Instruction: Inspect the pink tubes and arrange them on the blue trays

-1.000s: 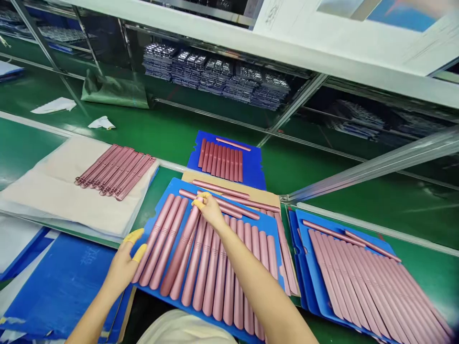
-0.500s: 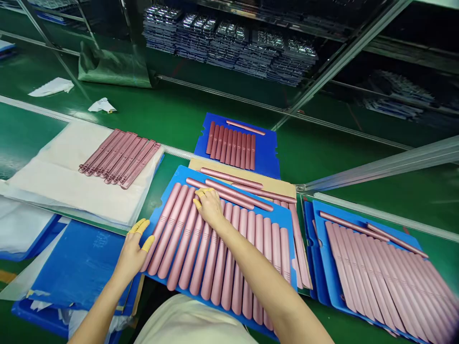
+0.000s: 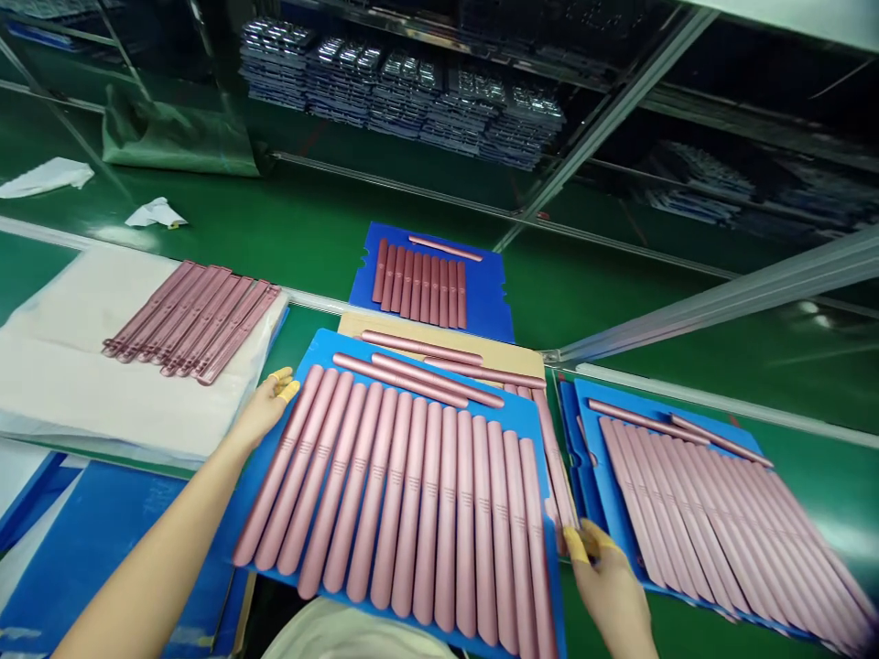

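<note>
A blue board [image 3: 528, 416] lies in front of me, covered by a row of several long pink metallic strips [image 3: 377, 476], with two more laid across its top. My left hand [image 3: 271, 403] is at its upper left edge, thumb and fingertips in yellow finger covers closed on the edge. My right hand [image 3: 608, 586] has bent, covered fingertips at the lower right, beside the blue board and at the end of a strip on the tan board [image 3: 350, 322] beneath. Whether it grips a board or that strip, I cannot make out.
To the right, another blue board [image 3: 597, 384] bears pink strips. A darker blue board [image 3: 491, 311] with shorter strips lies behind. On the left, slotted pink parts [image 3: 192, 320] rest on white sheets [image 3: 61, 394]. A metal post [image 3: 687, 307] slants at right.
My right hand has left the strips near the board's top and moved down to its lower right side. My left hand has moved up along the left edge. The view has shifted slightly.
</note>
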A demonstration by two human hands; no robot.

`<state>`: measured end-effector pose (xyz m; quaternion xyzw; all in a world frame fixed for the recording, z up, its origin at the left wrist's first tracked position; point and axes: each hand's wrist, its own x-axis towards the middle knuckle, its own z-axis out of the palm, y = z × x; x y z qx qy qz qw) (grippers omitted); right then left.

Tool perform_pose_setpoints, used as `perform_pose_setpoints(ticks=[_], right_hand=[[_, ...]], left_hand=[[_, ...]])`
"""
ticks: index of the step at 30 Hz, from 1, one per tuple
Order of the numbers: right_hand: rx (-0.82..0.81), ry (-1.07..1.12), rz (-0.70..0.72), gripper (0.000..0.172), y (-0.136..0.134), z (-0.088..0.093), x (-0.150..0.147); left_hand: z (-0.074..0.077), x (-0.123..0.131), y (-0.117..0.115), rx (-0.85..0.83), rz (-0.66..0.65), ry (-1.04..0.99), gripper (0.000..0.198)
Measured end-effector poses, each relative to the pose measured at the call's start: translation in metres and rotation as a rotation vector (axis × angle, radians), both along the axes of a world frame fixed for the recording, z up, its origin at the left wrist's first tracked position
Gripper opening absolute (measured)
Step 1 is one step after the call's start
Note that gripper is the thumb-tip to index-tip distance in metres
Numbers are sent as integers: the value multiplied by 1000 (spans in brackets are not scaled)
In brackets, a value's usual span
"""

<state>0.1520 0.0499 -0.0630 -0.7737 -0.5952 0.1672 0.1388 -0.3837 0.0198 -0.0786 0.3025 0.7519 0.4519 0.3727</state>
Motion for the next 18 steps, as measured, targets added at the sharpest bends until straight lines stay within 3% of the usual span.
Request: perform_pose_setpoints(ticks=[4,9,13,18], right_hand=[[-79,84,-183,55,-35,-10,12],[-176,267,-378,67,-50,-9,0],[-130,326,-418,78,-63,-7,-13],[-28,641,-428,84,-68,4,-31]], left_hand=[[-2,7,13,-32,-11,-53,52],[0,9,13,-80,13,-70,54],[9,12,5,-50,4,-113,54],[22,18,-10,17,87,-65,58]])
